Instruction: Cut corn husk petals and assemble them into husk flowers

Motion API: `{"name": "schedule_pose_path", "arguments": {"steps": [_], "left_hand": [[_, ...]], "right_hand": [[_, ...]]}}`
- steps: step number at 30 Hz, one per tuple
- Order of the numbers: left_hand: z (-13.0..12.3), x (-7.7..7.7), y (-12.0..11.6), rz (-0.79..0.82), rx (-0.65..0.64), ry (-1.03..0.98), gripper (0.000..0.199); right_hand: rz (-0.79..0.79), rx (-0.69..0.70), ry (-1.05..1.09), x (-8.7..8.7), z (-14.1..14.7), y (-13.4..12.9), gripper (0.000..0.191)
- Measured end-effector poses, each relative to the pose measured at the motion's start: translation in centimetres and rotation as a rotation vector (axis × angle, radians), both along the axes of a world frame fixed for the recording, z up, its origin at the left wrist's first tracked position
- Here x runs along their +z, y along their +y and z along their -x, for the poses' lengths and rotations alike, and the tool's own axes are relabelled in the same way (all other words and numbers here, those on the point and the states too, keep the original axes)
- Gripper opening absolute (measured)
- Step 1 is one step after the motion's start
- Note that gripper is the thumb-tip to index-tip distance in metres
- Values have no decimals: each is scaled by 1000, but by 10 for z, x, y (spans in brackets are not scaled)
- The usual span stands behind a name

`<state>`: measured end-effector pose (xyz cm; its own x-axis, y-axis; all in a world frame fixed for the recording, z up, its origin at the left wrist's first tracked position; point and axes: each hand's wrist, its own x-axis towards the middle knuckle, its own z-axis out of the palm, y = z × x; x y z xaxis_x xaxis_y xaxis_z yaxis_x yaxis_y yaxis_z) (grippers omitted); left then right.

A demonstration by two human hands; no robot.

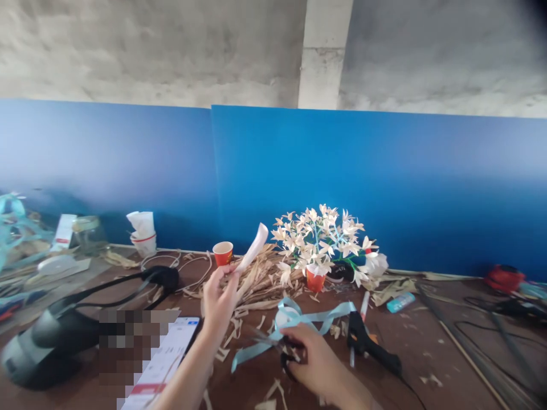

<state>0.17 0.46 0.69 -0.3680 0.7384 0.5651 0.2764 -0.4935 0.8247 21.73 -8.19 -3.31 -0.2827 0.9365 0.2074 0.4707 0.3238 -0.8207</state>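
Observation:
My left hand (221,294) is raised over the table, thumb and fingers pinched on the lower end of a pale whitish strip (255,246) that stands up at a slant. Whether the strip is ribbon or dried husk I cannot tell. Lower and to the right, my right hand (314,360) is closed around dark-handled scissors (289,360), whose blades are blurred. Light blue ribbon (250,354) lies loosely under and beyond the scissors. Just behind them is a white ribbon roll (287,316). Cream petalled flowers (318,234) stand in a red paper cup (315,281) farther back.
A black glue gun (371,344) rests right of my right hand. Dried husks (256,279) are heaped behind, beside another red cup (223,254). At left are a phone (164,356), a black headset-like device (55,336) and a glass jar (89,234). A blue panel (265,171) closes the back.

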Motion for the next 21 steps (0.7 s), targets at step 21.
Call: {"name": "schedule_pose_path", "arguments": {"steps": [21], "left_hand": [[-2, 14, -31, -170, -305, 822, 14]], "right_hand": [[-209, -282, 428, 17, -9, 6, 27]]}}
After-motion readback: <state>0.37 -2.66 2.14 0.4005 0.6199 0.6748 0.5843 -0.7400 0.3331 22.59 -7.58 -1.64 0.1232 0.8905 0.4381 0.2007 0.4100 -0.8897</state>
